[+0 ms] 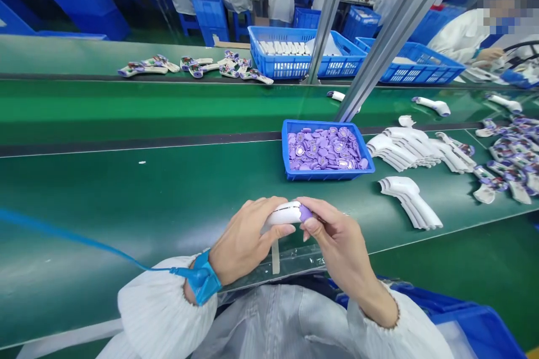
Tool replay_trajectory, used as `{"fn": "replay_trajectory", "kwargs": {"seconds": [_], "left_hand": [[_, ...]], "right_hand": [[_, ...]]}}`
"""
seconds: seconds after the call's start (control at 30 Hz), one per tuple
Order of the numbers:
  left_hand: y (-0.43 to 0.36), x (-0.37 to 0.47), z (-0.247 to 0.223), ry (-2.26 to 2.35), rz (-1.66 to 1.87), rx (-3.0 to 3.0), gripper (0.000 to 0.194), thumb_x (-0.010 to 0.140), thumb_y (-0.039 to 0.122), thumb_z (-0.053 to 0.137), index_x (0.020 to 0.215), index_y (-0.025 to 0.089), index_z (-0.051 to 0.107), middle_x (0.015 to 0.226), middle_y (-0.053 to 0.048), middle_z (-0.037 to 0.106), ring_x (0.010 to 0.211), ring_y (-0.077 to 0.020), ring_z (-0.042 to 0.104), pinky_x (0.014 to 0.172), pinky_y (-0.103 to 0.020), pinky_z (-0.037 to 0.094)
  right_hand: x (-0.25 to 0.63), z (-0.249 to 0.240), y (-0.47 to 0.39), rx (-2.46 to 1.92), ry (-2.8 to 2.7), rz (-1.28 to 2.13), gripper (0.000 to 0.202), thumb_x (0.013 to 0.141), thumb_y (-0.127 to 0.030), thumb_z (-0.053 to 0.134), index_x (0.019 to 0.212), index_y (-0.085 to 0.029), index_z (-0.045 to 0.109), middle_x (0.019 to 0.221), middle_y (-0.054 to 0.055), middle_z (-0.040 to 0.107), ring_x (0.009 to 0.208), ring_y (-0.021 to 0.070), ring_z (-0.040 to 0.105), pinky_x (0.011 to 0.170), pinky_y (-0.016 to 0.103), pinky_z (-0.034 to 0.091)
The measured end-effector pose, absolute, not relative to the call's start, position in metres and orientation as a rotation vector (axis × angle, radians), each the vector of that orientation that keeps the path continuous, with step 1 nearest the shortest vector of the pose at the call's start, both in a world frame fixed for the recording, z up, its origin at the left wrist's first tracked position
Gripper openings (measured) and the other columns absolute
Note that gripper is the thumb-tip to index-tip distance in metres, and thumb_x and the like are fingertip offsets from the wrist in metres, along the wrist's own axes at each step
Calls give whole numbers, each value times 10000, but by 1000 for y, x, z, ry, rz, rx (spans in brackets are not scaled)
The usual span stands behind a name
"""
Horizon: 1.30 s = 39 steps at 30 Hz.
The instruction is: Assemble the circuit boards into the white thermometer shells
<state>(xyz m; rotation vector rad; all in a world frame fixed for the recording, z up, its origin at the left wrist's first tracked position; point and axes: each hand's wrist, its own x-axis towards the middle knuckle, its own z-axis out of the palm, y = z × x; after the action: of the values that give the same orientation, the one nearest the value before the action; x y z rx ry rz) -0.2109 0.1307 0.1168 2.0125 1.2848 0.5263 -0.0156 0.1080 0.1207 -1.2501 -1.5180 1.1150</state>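
Near the front edge of the bench, both hands hold one white plastic device housing (285,213) with a purple end (305,212). My left hand (248,238) is closed around its white body, thumb along the near side. The fingers of my right hand (337,238) pinch the purple end. A thin dark seam runs along the top of the housing. Just beyond the hands stands a blue tray (328,176) of small purple plastic pieces (322,148). To the right lie nested white shell halves (410,199).
More white shells (410,148) and parts with exposed electronics (516,151) lie at right. Housings (432,105) rest on the green conveyor belt (168,104). A metal post (391,39) rises behind the tray. A blue cord (84,238) trails left from my wrist strap. Co-workers sit beyond.
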Motion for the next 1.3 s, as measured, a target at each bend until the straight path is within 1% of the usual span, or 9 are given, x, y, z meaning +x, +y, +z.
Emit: {"fn": "replay_trajectory", "kwargs": {"seconds": [0.2,0.43,0.57,0.77,0.87,1.0,1.1,1.2,1.3], "left_hand": [[131,-210,119,1210,497,2126,354,1017,411,420,1334,256,453,1181,-31,643,961,-202,579,830,-360,393],[134,-199,110,1346,534,2287,259,975,436,489,1000,208,610,835,-20,629,769,-205,525,703,-358,350],[129,-199,96,1458,806,2170,236,987,397,479,996,199,607,946,-39,649,847,-185,551,753,-323,393],[134,-191,71,1997,942,2104,509,976,365,467,498,195,421,496,-4,467,522,-139,443,564,-315,290],[135,-197,76,1878,843,2091,481,961,382,486,518,197,504,522,-8,539,533,-141,492,568,-303,342],[126,-206,82,1710,1139,1954,207,933,352,547,839,194,643,910,-56,703,858,-181,622,782,-315,469],[132,-201,75,1906,1308,1751,370,952,363,519,624,195,553,670,-27,624,654,-145,557,672,-294,437],[152,-192,66,1994,1160,1772,496,949,404,513,499,199,475,543,-2,505,539,-121,451,592,-287,370],[169,-191,64,2011,1053,1850,534,960,383,452,459,200,427,518,-7,462,504,-117,411,559,-289,330]], "right_hand": [[-23,119,112,-1220,-1906,663,356,1010,-201,433,1344,-231,554,1187,40,688,924,153,628,799,291,530],[-28,93,112,-1340,-1723,563,231,1012,-245,429,1160,-199,600,1084,59,681,960,170,637,841,298,503],[-19,94,106,-1449,-1658,777,225,1019,-318,423,1130,-222,593,1017,33,671,847,156,623,749,273,484],[-30,90,89,-1462,-1842,906,218,997,-378,459,1079,-216,580,919,39,645,737,158,569,668,274,428],[-40,82,91,-1542,-1711,946,269,988,-428,449,994,-200,592,796,34,627,662,152,542,628,277,409],[-40,74,106,-1706,-1081,1580,426,954,-591,398,865,-196,532,585,-25,535,418,90,352,411,231,262],[-41,76,110,-1635,-1024,1923,502,943,-644,349,883,-187,548,649,2,593,373,76,322,365,223,212],[-51,80,106,-1622,-1673,1493,371,958,-507,458,987,-174,617,817,72,687,535,141,565,504,254,381],[-62,77,104,-1674,-2143,992,323,987,-387,438,1006,-136,641,838,144,708,686,233,658,617,305,409]]}}
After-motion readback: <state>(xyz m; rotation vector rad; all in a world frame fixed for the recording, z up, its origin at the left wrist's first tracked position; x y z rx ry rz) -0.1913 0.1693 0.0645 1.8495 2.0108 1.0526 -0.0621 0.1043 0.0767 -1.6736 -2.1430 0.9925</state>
